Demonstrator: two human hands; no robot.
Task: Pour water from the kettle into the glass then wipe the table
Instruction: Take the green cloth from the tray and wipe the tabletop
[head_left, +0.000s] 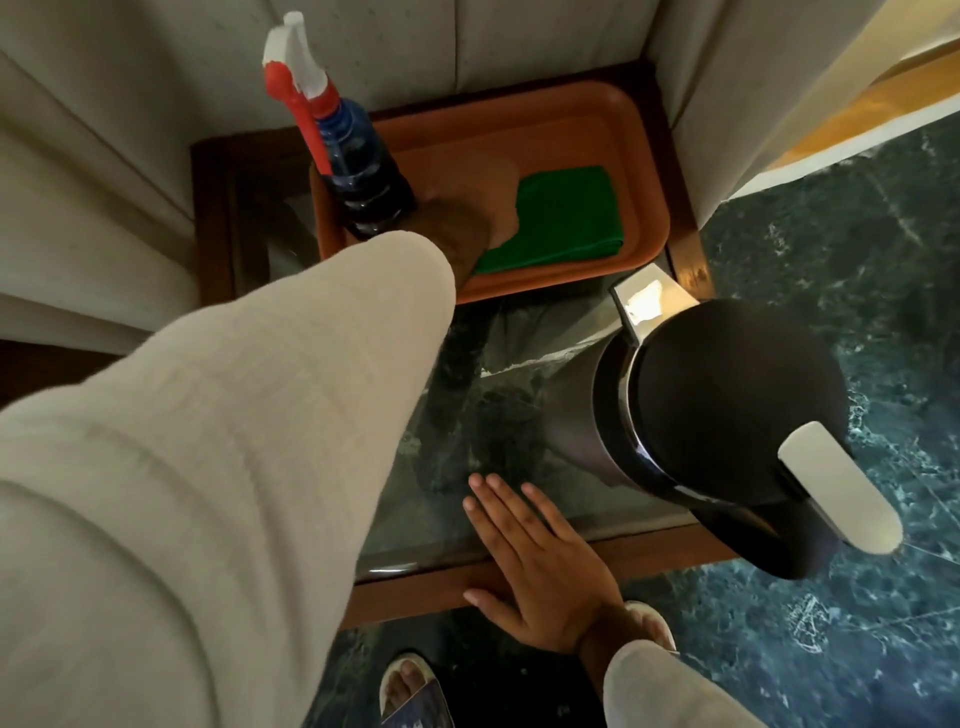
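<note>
A black and steel kettle (727, 415) with a white handle stands on the right side of the glass-topped table (415, 587). A folded green cloth (571, 213) lies flat in an orange tray (571, 104) at the table's back. My left hand (467, 213), blurred, reaches out of a cream sleeve and lies on the cloth's left edge; its grip is unclear. My right hand (540, 566) rests flat on the table's front edge, fingers apart, holding nothing, just left of the kettle. No glass is in view.
A blue spray bottle (353, 156) with a red and white trigger stands in the tray's left end. Cream sofas (104, 156) close in the table at the left and back. Green marble floor (857, 260) lies to the right. My sandalled feet (410, 686) are below the front edge.
</note>
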